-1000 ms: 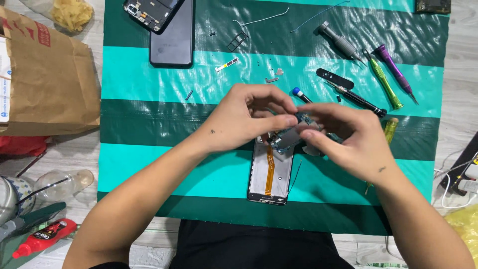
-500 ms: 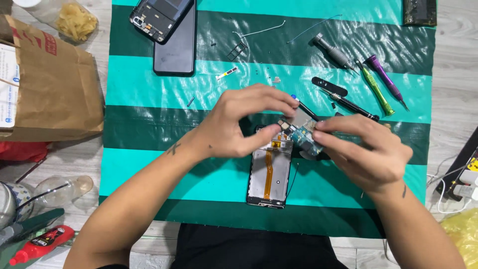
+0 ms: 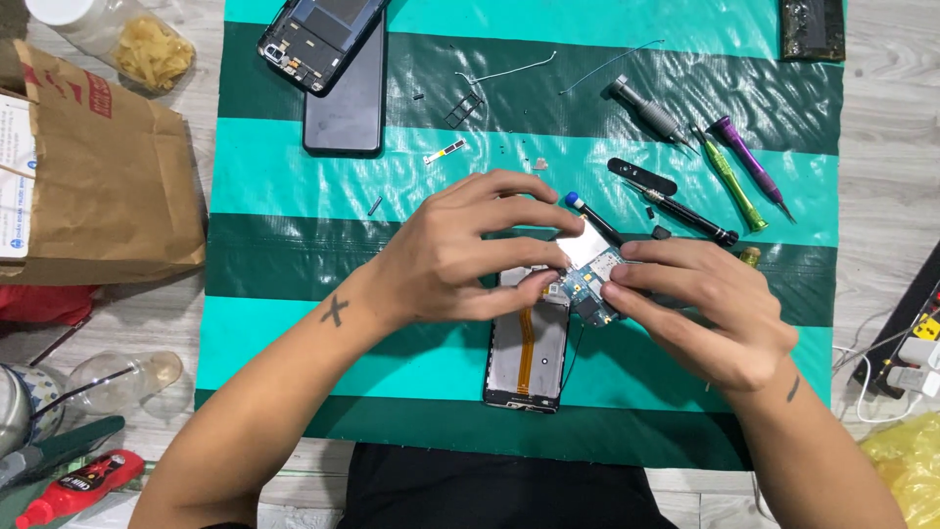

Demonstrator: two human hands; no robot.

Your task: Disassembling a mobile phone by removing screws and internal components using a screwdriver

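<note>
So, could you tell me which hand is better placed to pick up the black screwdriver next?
The right hand, probably. The black screwdriver lies just beyond its fingers, on its side of the mat. The left hand would have to cross over the circuit board both hands pinch.

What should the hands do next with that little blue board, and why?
Probably lift the circuit board clear of the opened phone. Both the left hand and right hand pinch it just above the phone's top end.

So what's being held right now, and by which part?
A small phone circuit board, pinched at its edges by the left hand and right hand.
</note>
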